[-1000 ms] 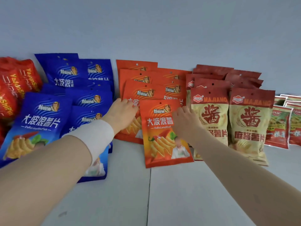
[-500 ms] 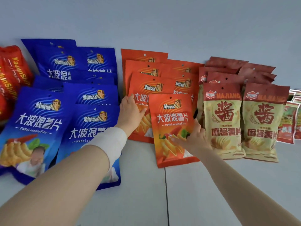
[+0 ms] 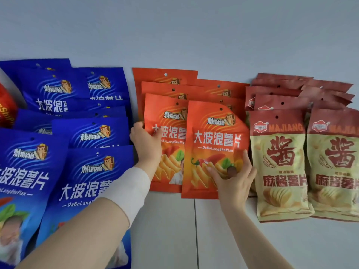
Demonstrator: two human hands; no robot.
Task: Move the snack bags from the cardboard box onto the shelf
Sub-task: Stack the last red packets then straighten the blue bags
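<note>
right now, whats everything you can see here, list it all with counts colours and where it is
glossy blue snack bags: at least eight, overlapping, left part of the shelf
glossy orange snack bags: at least six, stacked in two columns, centre
front orange snack bag: one, lower centre, top right corner curled over
tan and dark red snack bags: two at the front, several more tops behind, right
shiny red bag: one, cut off at the far left edge
pale grey shelf: one surface with a seam, under the bags
white wristband: one, on the left wrist
left hand: grips the left edge of an orange bag
right hand: holds the front orange bag's lower right
</note>
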